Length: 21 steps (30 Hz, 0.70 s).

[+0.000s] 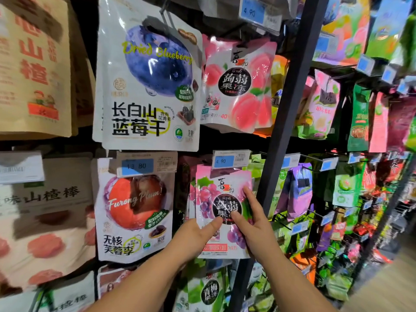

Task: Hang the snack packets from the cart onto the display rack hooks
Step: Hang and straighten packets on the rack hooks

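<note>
The glossy pink-and-purple plastic packet printed with grapes (221,199) hangs upright in the lower row of the display rack. Its top edge sits just behind a white price tag with a blue panel reading 4.90 (231,159); the hook itself is hidden.

The left hand (195,237) grips the packet's lower left edge, with its thumb (215,222) across the front and the other fingers out of sight behind. The right hand (254,224) rests on the right half of the front, with forefinger (248,194) straight and pointing up and thumb flat on the black label. Its remaining fingers cannot be seen.

Just right of the packet rises a black metal upright post (290,91). To the left hangs a white pouch with a red plum, lettered "Furong Plum" (135,210), and above that a white pouch lettered "Dried Blueberry" (148,86). Directly above the grape packet hangs a pink peach-printed packet (238,84), and below it a green plum-printed packet (204,289). Brown paper bags with red characters (33,64) fill the far left. Right of the post, more coloured packets hang in rows.
</note>
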Tool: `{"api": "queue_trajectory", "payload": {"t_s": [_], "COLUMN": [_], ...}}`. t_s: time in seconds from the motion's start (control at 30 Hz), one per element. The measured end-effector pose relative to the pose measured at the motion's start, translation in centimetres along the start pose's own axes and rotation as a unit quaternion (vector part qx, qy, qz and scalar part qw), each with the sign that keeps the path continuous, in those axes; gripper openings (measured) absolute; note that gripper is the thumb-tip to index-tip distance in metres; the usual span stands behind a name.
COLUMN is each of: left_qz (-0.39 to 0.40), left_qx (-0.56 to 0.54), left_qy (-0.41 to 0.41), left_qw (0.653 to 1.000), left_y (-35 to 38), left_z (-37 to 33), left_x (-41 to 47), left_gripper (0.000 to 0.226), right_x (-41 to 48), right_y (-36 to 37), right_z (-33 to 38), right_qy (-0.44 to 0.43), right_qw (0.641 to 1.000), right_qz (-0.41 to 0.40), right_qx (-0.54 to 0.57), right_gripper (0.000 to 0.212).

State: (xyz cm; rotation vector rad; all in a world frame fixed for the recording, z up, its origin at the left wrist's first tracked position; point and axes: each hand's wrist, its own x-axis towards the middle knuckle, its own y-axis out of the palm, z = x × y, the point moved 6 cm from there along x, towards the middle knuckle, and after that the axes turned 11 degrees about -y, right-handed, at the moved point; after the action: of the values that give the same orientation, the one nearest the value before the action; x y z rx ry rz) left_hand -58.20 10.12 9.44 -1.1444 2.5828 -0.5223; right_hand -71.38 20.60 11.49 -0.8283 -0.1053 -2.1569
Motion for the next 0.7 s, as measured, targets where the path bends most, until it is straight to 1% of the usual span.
{"api": "queue_trajectory", "payload": {"t_s": [0.07, 0.27, 0.37, 0.5, 0.6, 0.7], "left_qz": [-0.015, -0.030, -0.057, -0.098, -0.109, -0.117], "left_qx": [0.004, -0.004, -0.009, -0.070, -0.069, -0.068], "left_qy": [0.000, 0.024, 0.053, 0.055, 0.039, 0.023], "left_qw": [1.000, 0.999, 0.997, 0.991, 0.991, 0.991], "left_y": [-0.2, -0.3, -0.7, -1.6, -1.9, -2.2], "left_z": [-0.1, -0.6, -1.0, -0.7, -0.5, 0.1], "left_x": [0.3, 1.4, 1.8, 2.8, 3.8, 5.4], "left_gripper": [0.052, 0.049, 0.021, 0.023, 0.022, 0.030], "right_x": [0.4, 1.5, 2.0, 3.3, 4.4, 5.5], "right_y": [0.1, 0.3, 0.4, 0.9, 1.5, 2.2], "right_z": [-0.3, -1.1, -1.5, -1.7, -2.2, -3.1], "right_qy": [0.000, 0.018, 0.033, 0.041, 0.046, 0.067], "right_qw": [1.000, 1.000, 0.999, 0.994, 0.990, 0.987], "right_qz": [0.002, 0.004, 0.008, 0.038, 0.063, 0.072], "right_qx": [-0.008, -0.015, -0.036, -0.092, -0.116, -0.125], "right_gripper": [0.065, 0.065, 0.064, 0.068, 0.070, 0.072]}}
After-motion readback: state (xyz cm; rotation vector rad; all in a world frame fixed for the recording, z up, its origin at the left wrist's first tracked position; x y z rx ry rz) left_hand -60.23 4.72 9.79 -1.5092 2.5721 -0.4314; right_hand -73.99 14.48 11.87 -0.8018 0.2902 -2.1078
